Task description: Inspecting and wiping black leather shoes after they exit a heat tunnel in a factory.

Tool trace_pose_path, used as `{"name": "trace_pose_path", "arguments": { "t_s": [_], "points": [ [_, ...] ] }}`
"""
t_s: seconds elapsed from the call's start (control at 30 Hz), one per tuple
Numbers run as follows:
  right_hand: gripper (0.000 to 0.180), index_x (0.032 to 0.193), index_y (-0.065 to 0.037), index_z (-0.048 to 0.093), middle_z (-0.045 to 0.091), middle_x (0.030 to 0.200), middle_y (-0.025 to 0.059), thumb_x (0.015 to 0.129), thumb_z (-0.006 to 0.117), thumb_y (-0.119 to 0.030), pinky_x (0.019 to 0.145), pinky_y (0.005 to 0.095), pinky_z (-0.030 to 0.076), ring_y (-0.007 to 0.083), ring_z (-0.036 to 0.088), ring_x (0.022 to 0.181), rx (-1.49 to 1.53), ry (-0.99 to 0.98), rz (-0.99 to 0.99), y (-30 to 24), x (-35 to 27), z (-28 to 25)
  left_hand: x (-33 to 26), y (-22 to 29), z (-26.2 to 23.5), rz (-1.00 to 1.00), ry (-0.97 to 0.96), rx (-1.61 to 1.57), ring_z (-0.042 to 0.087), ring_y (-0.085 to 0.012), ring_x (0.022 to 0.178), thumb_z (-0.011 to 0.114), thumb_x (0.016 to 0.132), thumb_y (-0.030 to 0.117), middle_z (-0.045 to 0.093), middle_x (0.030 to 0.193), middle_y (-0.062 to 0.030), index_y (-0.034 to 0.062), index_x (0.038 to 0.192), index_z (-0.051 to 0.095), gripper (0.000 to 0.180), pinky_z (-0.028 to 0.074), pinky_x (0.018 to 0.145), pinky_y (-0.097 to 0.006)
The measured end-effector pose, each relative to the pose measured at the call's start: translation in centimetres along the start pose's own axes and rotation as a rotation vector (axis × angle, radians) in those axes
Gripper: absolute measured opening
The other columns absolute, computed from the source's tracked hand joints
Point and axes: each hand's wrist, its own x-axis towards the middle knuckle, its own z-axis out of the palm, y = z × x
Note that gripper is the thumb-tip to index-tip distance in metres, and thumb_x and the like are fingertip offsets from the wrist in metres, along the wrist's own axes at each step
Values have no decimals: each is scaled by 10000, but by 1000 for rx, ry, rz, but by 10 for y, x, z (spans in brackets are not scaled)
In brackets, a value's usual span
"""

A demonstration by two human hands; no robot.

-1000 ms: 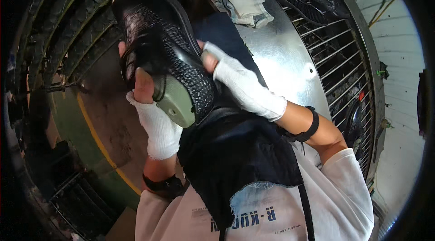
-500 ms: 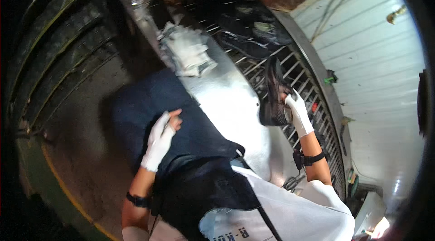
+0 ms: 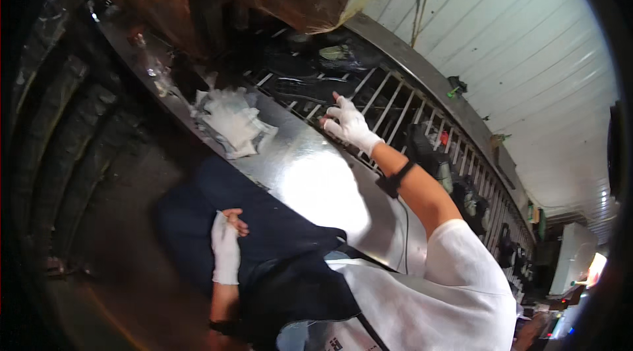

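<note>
- The right hand (image 3: pixel 349 125), in a white glove, is stretched out over the far edge of the steel counter (image 3: pixel 316 179), its fingers spread and resting on the bars of the metal rack (image 3: pixel 389 110). Its grip is apart and holds nothing.
- Half a second ago this hand held a dark shoe upright at the rack; now the hand is empty, and dark shoes (image 3: pixel 435 156) sit behind the bars just beside the forearm.
- The left hand (image 3: pixel 226 249), also white-gloved, lies on the dark blue apron (image 3: pixel 264 225) over the lap, fingers loosely curled, gripping nothing; it sits much as it did before.
- A heap of crumpled white cloths (image 3: pixel 231 123) lies on the counter, left of the right hand and apart from it.
- The view has swung up toward the rack and the white panelled wall (image 3: pixel 527 67).
</note>
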Motion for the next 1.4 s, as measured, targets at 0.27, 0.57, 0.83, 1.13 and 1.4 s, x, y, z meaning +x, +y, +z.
{"name": "trace_pose_path", "arguments": {
  "t_s": [0.27,0.57,0.83,1.13,1.4],
  "points": [
    [389,865,-61,775,693,727,212,1026,612,-375,591,490,548,408,718,743,-334,85,-114,-45,41,-22,-16,3,-1,63,-6,-76,665,-132,857,533,1146,321,695,965,-68,-26,1258,659,385,541,794,-280],
    [512,1089,-13,768,730,774,46,1070,610,-499,689,271,545,115,699,743,977,-471,229,-186,42,-110,-4,112,91,197,-361,-305,622,-168,1217,666,1059,130,640,1381,-77,-16,1491,546,472,454,1098,-315],
    [991,1597,-13,431,493,1594,268,836,835,-504,1209,443,420,391,511,1457,133,-190,-43,-24,97,-80,-30,54,25,-173,114,-293,611,-117,1115,676,1064,215,699,1216,-15,-3,1356,642,366,479,1008,-300],
    [1100,1573,-98,471,553,1540,229,629,974,-357,1160,449,459,434,541,1371,-793,15,-91,342,143,-71,-7,-3,31,-294,99,-200,615,-99,1092,692,1073,294,707,1221,5,-5,1360,662,415,484,1005,-280],
    [1108,1531,-121,528,669,1398,220,577,999,-433,1102,448,493,432,601,1312,113,-190,259,247,161,-41,-3,-13,17,-255,84,-274,610,-109,1120,716,1060,326,700,1245,6,-12,1355,663,452,473,1026,-279]
  ]
}}
